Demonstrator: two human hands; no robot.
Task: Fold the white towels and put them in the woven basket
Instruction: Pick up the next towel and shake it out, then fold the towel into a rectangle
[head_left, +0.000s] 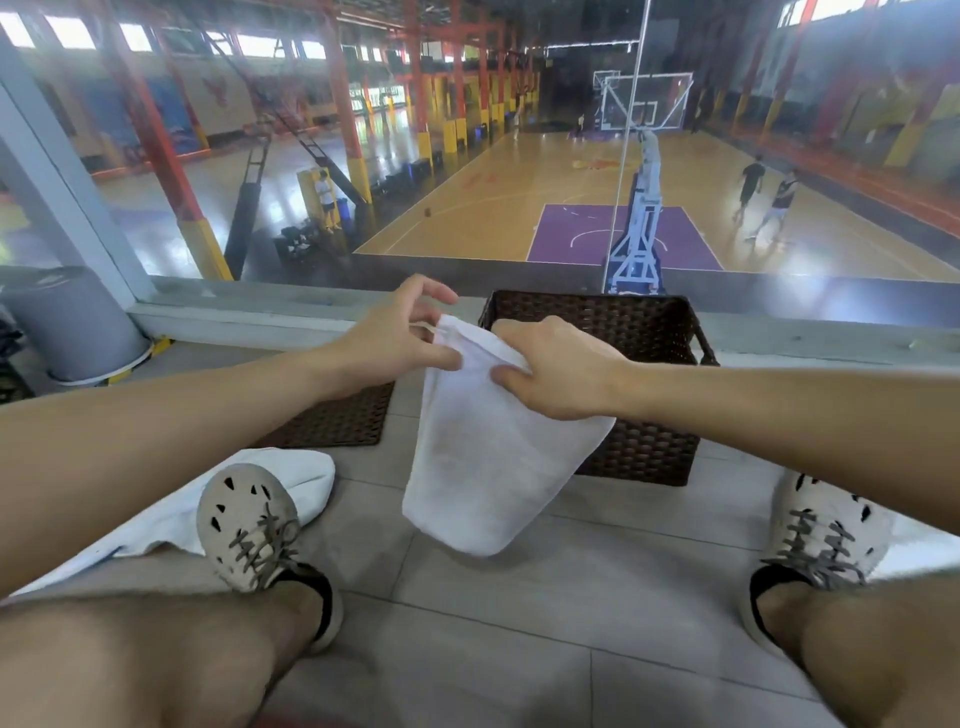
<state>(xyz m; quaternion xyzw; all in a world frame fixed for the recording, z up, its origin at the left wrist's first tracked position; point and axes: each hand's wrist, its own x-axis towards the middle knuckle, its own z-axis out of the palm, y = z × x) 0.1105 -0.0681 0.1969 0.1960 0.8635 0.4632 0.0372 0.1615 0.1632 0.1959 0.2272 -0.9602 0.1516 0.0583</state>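
Here, a person seated on the tiled floor (519, 634) holds a folded white towel (483, 467) up by its top edge, just in front of the woven basket (649, 332). The left hand (400, 332) pinches one upper corner; the right hand (550, 369) has its grip closed over the other. Soft and light, the cloth sags freely and is probably best held at both top corners. A second white towel (171, 514) lies partly under the left shoe (249, 525), with a flat woven panel (337, 421) just beyond. The towel must still clear the basket's near rim.
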